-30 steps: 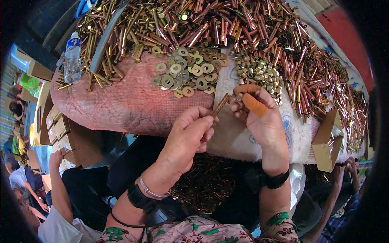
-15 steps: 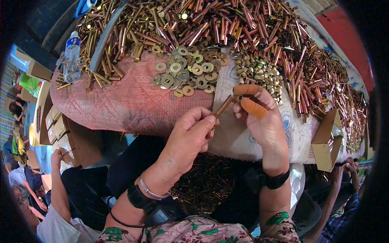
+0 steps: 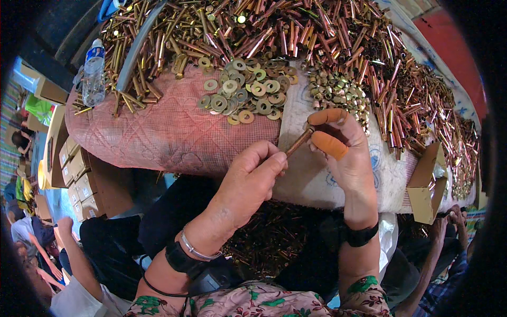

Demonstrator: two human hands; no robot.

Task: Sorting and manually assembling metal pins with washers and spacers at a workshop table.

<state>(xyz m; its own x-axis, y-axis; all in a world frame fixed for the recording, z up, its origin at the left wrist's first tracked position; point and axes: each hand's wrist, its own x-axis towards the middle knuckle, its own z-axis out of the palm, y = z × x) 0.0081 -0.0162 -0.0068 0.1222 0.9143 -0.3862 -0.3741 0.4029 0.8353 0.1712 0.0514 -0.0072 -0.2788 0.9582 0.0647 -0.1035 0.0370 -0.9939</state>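
Note:
My left hand (image 3: pixel 259 169) is closed round a coppery threaded bolt (image 3: pixel 300 142), which points up and to the right. My right hand (image 3: pixel 343 148) wears orange finger covers on thumb and forefinger. Those two fingers pinch at the bolt's far tip, round what looks like a small nut (image 3: pixel 310 128), mostly hidden by them. Just beyond the right hand lies a heap of small brassy cone nuts (image 3: pixel 338 92). Flat metal washers (image 3: pixel 245 90) are spread on the pink cloth to the left of it.
Bolts (image 3: pixel 153 47) and split metal sleeves (image 3: pixel 317 31) are piled across the far side of the padded surface (image 3: pixel 158 132). A plastic bottle (image 3: pixel 94 76) stands at the left, a cardboard box (image 3: pixel 425 185) at the right. Other people's arms (image 3: pixel 79 259) show on both sides.
The bolt's tip and my right fingers have come together; a small ring-shaped nut showed between those fingers before. My left hand has shifted slightly right. At the left, a person's hand has moved.

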